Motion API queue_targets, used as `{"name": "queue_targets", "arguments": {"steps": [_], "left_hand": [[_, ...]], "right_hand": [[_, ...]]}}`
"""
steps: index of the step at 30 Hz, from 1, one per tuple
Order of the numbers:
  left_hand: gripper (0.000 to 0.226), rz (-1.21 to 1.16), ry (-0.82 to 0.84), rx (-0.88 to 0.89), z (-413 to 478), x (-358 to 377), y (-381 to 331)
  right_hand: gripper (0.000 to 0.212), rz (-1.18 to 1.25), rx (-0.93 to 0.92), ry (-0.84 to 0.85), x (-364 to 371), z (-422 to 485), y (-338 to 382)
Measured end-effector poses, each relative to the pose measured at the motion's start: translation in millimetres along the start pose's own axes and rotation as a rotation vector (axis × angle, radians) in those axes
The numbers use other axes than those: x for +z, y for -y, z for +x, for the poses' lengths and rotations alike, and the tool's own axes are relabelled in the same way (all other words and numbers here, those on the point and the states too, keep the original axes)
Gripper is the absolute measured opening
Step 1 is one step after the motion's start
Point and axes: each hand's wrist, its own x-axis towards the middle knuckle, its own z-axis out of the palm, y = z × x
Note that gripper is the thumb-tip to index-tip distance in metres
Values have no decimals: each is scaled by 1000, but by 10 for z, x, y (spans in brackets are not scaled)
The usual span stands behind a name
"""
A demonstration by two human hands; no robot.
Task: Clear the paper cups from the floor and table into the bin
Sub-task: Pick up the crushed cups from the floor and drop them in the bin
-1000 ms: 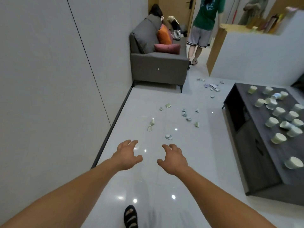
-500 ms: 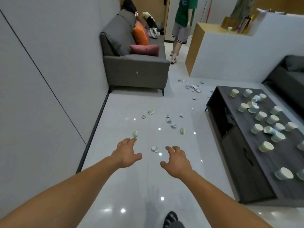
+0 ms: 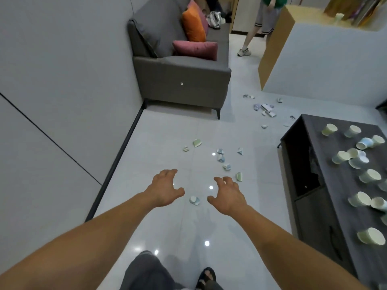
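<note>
Both arms out: left hand (image 3: 165, 188) and right hand (image 3: 228, 195) spread, fingers loosely curved, holding nothing, above a crumpled paper cup (image 3: 194, 200) on glossy floor tile (image 3: 167, 130).

I see crushed paper cups (image 3: 221, 158) scattered over the glossy floor (image 3: 163, 130); intact cups (image 3: 369, 175), pale green and white, sit crowded on the dark table (image 3: 322, 164)

Two hands (image 3: 165, 189) (image 3: 229, 197), one sofa (image 3: 182, 80), one table (image 3: 326, 143)
</note>
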Motion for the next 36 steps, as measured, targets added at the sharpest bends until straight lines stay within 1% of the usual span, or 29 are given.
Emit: {"name": "queue_targets", "arguments": {"steps": [5,11,15,18,22,24,27,31,36], "left_hand": [[80,-37,53,-38,802,-110,117],[81,-30,199,-78,1833,-227,381],[80,-53,218,-144,2421,-187,606],[79,-59,220,-207,2877,27,859],[77,-94,228,-257,3534,627,1235],[76,-141,224,-291,3898,1093,1466],[75,-172,266,-367,4416,1880,1851],[75,-202,300,-458,4923,2843,2309],[73,-216,318,-480,5341,3751,2790]], "right_hand": [[77,-34,-26,56,-36,773,132],[76,-28,55,152,50,1660,246],[75,-22,41,223,259,2308,247],[77,-21,14,287,613,2869,216],[80,-42,-21,343,1361,3638,3],[82,-83,-40,361,1851,4089,-212],[83,-158,-74,421,2635,4671,-591],[85,-215,-90,524,3612,5164,-1041],[86,-260,-131,547,4617,5576,-1415]]}}
